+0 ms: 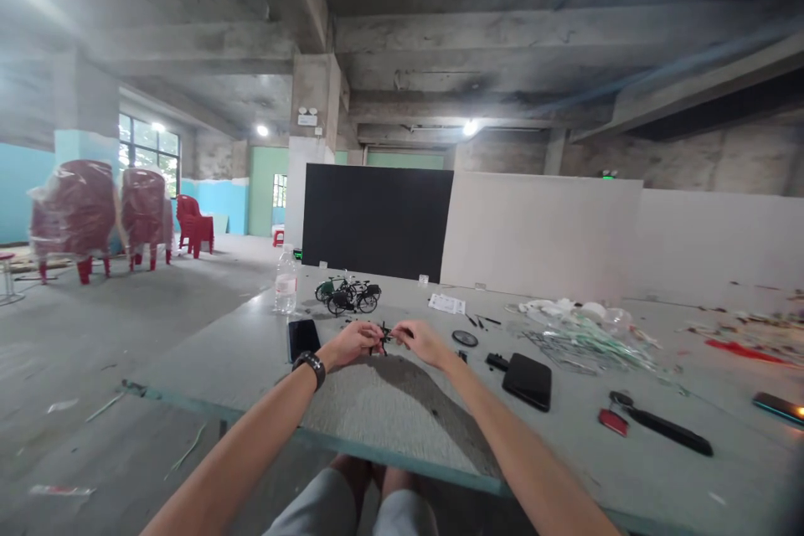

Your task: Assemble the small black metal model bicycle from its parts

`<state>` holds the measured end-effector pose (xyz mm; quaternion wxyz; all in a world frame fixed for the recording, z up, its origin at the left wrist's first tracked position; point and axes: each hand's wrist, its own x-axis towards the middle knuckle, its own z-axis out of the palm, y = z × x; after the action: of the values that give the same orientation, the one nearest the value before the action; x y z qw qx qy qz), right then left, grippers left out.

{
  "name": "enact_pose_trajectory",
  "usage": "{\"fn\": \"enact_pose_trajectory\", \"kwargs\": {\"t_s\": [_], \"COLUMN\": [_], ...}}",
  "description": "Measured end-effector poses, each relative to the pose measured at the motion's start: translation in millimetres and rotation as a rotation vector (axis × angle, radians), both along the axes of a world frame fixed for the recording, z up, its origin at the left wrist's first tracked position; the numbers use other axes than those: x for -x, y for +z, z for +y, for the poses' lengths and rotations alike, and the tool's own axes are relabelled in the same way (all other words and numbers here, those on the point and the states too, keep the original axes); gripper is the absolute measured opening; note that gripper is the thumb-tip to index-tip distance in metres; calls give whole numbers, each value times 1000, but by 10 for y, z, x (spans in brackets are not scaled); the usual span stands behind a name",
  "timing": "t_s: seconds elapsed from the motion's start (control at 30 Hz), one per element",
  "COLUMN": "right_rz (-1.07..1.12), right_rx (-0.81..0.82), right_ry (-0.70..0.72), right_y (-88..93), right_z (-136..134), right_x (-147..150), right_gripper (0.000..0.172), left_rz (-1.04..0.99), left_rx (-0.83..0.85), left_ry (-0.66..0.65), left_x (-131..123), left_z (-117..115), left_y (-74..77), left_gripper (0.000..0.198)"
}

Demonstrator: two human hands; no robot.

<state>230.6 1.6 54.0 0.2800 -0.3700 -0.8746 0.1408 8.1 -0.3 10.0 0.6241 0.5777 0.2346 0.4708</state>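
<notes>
My left hand (352, 343), with a dark watch on its wrist, is closed in a pinch on a small black part (385, 338) with thin arms sticking out. From the other side, my right hand (427, 343) pinches at the same part; its fingertips are too small to show whether they hold another piece. Both hands are just above the table near its front. Beyond them stand black model bicycles (355, 300) close together. A loose dark wheel (465, 338) lies to the right of my right hand, and a phone (302, 338) lies beside my left wrist.
A water bottle (286, 283) stands at the table's left edge. To the right lie a printed paper (447, 303), thin dark tools (482, 322), a black box (528, 382), a heap of plastic bags (590, 337), and a black-handled item (669, 430). Panels (378, 222) rise behind.
</notes>
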Motion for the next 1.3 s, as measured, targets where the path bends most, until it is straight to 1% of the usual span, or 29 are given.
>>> {"fn": "enact_pose_trajectory", "kwargs": {"t_s": [0.13, 0.27, 0.33, 0.43, 0.57, 0.67, 0.73, 0.77, 0.87, 0.9, 0.97, 1.03, 1.17, 1.3], "right_rz": [21, 27, -1, -29, 3, 15, 13, 2, -55, -68, -63, -49, -29, -63], "right_rx": [0, 5, 8, 36, 25, 25, -3, -10, 25, 23, -18, -57, -78, -102], "right_ry": [6, 12, 10, 26, 57, 29, 7, 3, 6, 6, 19, 23, 15, 20], "right_y": [-33, -52, -53, -60, -95, -126, -136, -135, -116, -107, -91, -83, -79, -58], "right_z": [49, 66, 55, 55, 120, 172, 184, 183, 162, 155, 145, 140, 123, 77], "right_x": [-12, -22, -21, -21, -31, -28, -17, -9, 20, 28, 39, 42, 42, 59], "right_gripper": [30, 23, 24, 34, 32, 28, 25, 26, 34, 34, 25, 21, 12, 14], "left_rz": [0, 9, 15, 8, 0, 25, 36, 49, 57, 46, 35, 39, 45, 75], "left_rx": [9, -13, -19, -17, -5, -18, -32, -41, -65, -66, -54, -51, -70, -79], "left_ry": [14, 11, 11, 5, 22, 28, 31, 34, 22, 14, 20, 23, 9, -1], "left_x": [6, 18, 25, 33, 42, 58, 72, 79, 93, 95, 95, 97, 111, 126], "left_z": [30, 62, 73, 76, 66, 58, 56, 56, 57, 58, 64, 73, 98, 114], "left_y": [-28, -58, -66, -69, -64, -60, -58, -57, -57, -58, -60, -65, -80, -95], "left_gripper": [46, 45, 45, 46, 47, 49, 47, 46, 42, 42, 41, 39, 34, 33]}}
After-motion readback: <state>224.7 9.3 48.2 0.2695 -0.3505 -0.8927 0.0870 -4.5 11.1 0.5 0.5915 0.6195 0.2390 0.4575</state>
